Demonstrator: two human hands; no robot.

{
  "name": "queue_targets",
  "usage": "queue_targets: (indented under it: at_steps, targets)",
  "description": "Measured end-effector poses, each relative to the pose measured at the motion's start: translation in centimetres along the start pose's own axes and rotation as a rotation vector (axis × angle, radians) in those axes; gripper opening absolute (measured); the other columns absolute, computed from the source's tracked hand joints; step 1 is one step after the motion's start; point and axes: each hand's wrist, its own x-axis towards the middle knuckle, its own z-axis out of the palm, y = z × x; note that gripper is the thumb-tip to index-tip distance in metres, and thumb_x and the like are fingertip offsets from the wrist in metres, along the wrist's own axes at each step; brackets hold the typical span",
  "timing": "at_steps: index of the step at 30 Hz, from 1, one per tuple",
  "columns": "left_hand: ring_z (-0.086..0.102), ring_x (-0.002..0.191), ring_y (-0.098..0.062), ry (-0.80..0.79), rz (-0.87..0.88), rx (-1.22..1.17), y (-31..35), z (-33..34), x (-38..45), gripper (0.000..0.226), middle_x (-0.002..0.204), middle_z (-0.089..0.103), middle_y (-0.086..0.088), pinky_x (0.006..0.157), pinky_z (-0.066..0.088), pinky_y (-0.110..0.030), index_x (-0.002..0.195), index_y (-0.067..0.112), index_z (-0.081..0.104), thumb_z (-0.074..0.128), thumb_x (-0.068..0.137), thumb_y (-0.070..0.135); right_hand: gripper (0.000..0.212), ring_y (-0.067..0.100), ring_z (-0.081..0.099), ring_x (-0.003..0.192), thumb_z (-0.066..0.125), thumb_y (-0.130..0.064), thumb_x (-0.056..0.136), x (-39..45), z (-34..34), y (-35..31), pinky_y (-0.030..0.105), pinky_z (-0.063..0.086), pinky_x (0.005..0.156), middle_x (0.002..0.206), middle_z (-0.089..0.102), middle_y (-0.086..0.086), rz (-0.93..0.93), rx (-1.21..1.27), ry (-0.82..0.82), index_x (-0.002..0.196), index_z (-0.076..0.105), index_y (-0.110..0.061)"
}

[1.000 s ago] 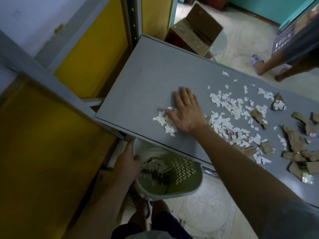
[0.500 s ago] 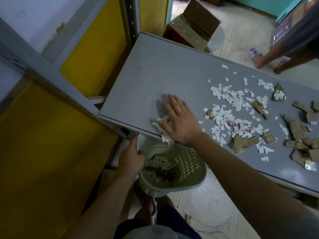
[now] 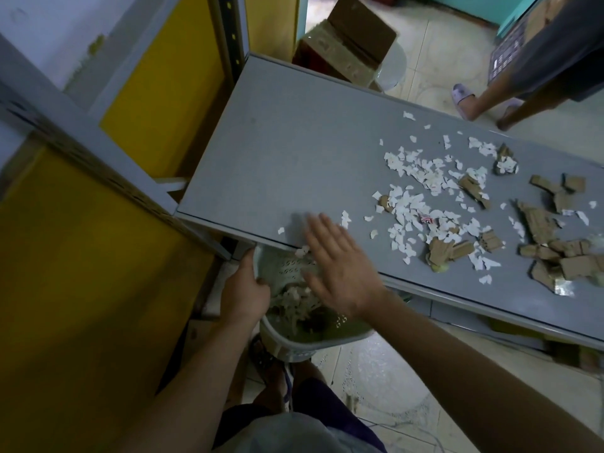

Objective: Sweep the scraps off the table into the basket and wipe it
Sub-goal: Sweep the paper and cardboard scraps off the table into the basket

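My left hand [image 3: 245, 294] grips the rim of a pale perforated basket [image 3: 304, 346], held just under the near edge of the grey table [image 3: 294, 152]. Scraps lie heaped inside the basket. My right hand [image 3: 340, 269] is flat with fingers spread, blurred, half over the table's edge and half over the basket. A few white paper bits [image 3: 302, 251] sit at the edge by its fingers. Many white paper scraps [image 3: 421, 191] and brown cardboard pieces [image 3: 451, 251] lie over the table's right half.
Yellow panels in a grey metal frame [image 3: 98, 165] stand close on the left. An open cardboard box [image 3: 353, 50] sits on the floor beyond the table. Another person's legs and a slipper [image 3: 464, 98] are at the far right.
My right hand has dragged a small pile of white scraps toward me across the table and over its near edge into the basket. The left hand has kept hold of the basket.
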Motion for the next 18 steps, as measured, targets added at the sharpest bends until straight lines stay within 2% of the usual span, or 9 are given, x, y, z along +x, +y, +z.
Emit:
queue_targets:
  at_steps: [3, 5, 9, 12, 14, 18]
  targets:
    - [0.062, 0.128, -0.034, -0.004, -0.011, 0.004, 0.1, 0.1, -0.2, 0.065, 0.143, 0.065, -0.007, 0.103, 0.053, -0.044, 0.16, 0.038, 0.039, 0.054, 0.104, 0.009, 0.091, 0.029, -0.024, 0.164, -0.004, -0.076, 0.105, 2.3, -0.7, 2.6, 0.049, -0.006, 0.136, 0.177, -0.024, 0.014, 0.221, -0.004, -0.042, 0.171, -0.012, -0.014]
    - [0.063, 0.128, -0.034, -0.006, -0.018, -0.006, 0.0, 0.0, 0.0, 0.065, 0.143, 0.065, -0.007, 0.104, 0.054, -0.045, 0.16, 0.038, 0.039, 0.054, 0.104, 0.009, 0.097, 0.03, -0.026, 0.163, -0.008, -0.081, 0.101, 2.8, -0.2, 2.8, 0.051, -0.003, 0.136, 0.176, -0.026, 0.016, 0.268, 0.008, -0.068, 0.171, -0.014, -0.013]
    - [0.066, 0.122, -0.031, -0.015, -0.018, -0.028, -0.1, -0.2, 0.0, 0.063, 0.139, 0.067, -0.004, 0.103, 0.057, -0.05, 0.155, 0.042, 0.043, 0.055, 0.103, 0.01, 0.092, 0.028, -0.032, 0.162, -0.001, -0.075, 0.106, -0.5, 1.6, -1.5, 0.052, -0.005, 0.135, 0.175, -0.032, 0.015, 0.158, 0.008, -0.097, 0.169, -0.018, -0.011]
    - [0.066, 0.122, -0.03, -0.018, -0.009, -0.031, 0.1, -0.2, -0.2, 0.062, 0.137, 0.068, -0.002, 0.104, 0.056, -0.049, 0.153, 0.041, 0.046, 0.055, 0.101, 0.009, 0.088, 0.02, -0.031, 0.162, 0.006, -0.072, 0.11, -3.4, 1.6, -3.7, 0.048, -0.011, 0.133, 0.177, -0.027, 0.01, 0.046, 0.071, -0.093, 0.171, -0.011, -0.012]
    - [0.066, 0.124, -0.03, -0.018, -0.001, -0.033, 0.2, -0.2, -0.1, 0.062, 0.137, 0.068, -0.001, 0.105, 0.056, -0.049, 0.152, 0.041, 0.047, 0.056, 0.1, 0.009, 0.084, 0.016, -0.027, 0.163, 0.011, -0.069, 0.112, -3.6, 1.1, -3.7, 0.043, -0.013, 0.132, 0.179, -0.021, 0.007, 0.001, 0.118, -0.077, 0.172, -0.005, -0.013]
    - [0.065, 0.125, -0.03, -0.017, 0.007, -0.026, 0.2, -0.4, -0.4, 0.062, 0.139, 0.067, -0.002, 0.106, 0.055, -0.048, 0.153, 0.04, 0.046, 0.057, 0.101, 0.009, 0.077, 0.022, -0.013, 0.167, 0.016, -0.061, 0.114, -0.9, 0.3, -2.5, 0.045, -0.004, 0.136, 0.18, -0.007, 0.009, -0.014, 0.07, 0.024, 0.172, 0.006, -0.012]
